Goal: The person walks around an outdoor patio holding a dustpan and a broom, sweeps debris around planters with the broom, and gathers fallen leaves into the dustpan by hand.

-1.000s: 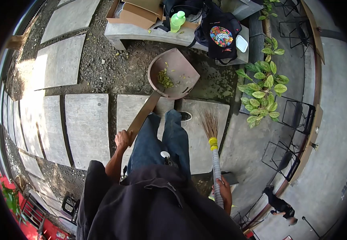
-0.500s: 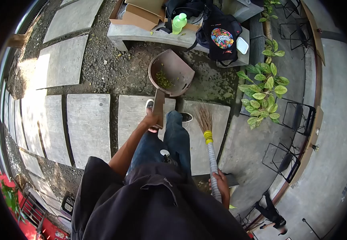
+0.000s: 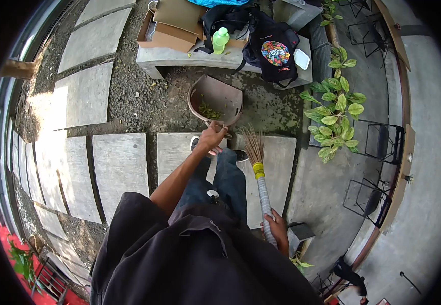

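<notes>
A brownish dustpan [image 3: 223, 95] with green and yellow leaves [image 3: 208, 110] in it is in front of my feet, over the dark soil. My left hand [image 3: 212, 138] is closed on the dustpan's handle, close to the pan; most of the handle is hidden. In my right hand [image 3: 277, 231] is a stick broom [image 3: 263, 195] with a grey-wrapped handle and a yellow band. Its bristles [image 3: 253, 146] point away from me over a concrete slab, right of my shoe.
Ahead, a concrete bench [image 3: 180, 58] bears a cardboard box [image 3: 177, 23], a green bottle [image 3: 220, 40] and a dark backpack [image 3: 276, 56]. Leafy plants [image 3: 339, 104] and black chairs [image 3: 380, 142] stand at the right. Another person [image 3: 349, 274] is at the lower right.
My left hand has moved forward and right to the dustpan's near end. The pan has turned and tilted, with its leaves still inside. The broom has shifted slightly left.
</notes>
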{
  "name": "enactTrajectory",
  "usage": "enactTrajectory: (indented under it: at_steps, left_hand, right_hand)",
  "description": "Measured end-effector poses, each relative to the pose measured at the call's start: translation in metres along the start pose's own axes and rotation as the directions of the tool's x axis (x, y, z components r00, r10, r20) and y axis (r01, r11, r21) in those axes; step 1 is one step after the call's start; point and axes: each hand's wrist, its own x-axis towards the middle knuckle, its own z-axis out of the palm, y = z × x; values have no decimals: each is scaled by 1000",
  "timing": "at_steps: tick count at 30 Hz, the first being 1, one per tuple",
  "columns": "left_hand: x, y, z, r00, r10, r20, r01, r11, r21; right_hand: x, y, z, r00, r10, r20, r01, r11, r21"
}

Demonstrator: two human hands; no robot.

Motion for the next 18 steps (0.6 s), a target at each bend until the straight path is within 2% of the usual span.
enactTrajectory:
  at_steps: [6, 8, 9, 10, 11, 12, 14, 16, 17, 18]
  left_hand:
    - [-19, -12, -14, 998, 60, -4, -59, 995, 82]
    - [-32, -4, -18, 997, 29, -77, -12, 977, 215]
    - [-41, 4, -23, 992, 15, -127, 32, 933, 359]
    - [-49, 9, -30, 992, 20, -124, 27, 930, 365]
    - [-58, 13, -40, 932, 307, -194, -189, 866, 462]
    - [-67, 18, -46, 791, 569, -227, -369, 738, 565]
    - [-128, 68, -69, 716, 681, -154, -661, 732, 162]
    - [-211, 116, -88, 622, 780, -72, -780, 610, -136]
    - [-246, 128, -94, 479, 878, -24, -858, 462, -223]
    - [-278, 142, -91, 314, 947, -69, -889, 268, -371]
  right_hand:
    - [0, -7, -1, 1000, -10, 22, 9, 999, 46]
    - [0, -10, -1, 1000, -21, 15, 20, 997, 69]
    - [-1, -13, -2, 999, -32, 11, 31, 998, 61]
    - [-1, -14, -2, 999, -44, 5, 44, 998, 54]
    - [0, -14, -3, 999, -46, 2, 46, 997, 62]
    - [1, -12, -4, 999, -46, 0, 46, 996, 80]
    - [3, -12, -3, 999, -47, -4, 47, 994, 98]
    - [3, -14, -3, 998, -59, -36, 62, 995, 84]
    - [5, -16, -4, 998, -54, -33, 57, 995, 83]
    - [6, -17, -5, 998, -47, -31, 49, 996, 80]
